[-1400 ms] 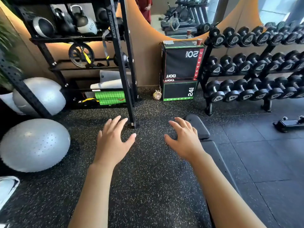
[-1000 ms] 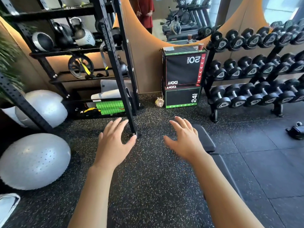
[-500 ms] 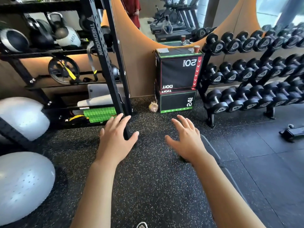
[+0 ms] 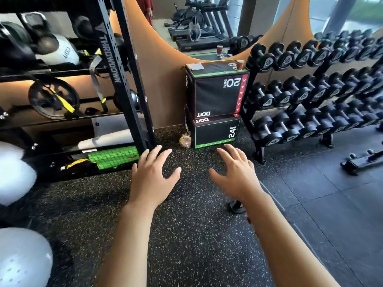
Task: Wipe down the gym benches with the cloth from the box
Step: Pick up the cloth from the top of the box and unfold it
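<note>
Reaching forward, left hand (image 4: 152, 179) spread, right hand (image 4: 236, 174) spread, both empty

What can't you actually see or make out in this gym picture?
Head view only:
- Bench: nearly all hidden behind the right hand and forearm.
- Cloth: a pale folded thing lies on the top box, too small to identify.
- Small bag on the floor: contents too small to tell.
- Gray ball: cut off by the left and bottom edges.
- Left hand holds nothing.

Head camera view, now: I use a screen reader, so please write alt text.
Two empty, open hands, left hand and right hand, reach out above speckled gym floor toward two stacked black plyo boxes. A folded cloth lies on the top box; a dumbbell rack stands right.
</note>
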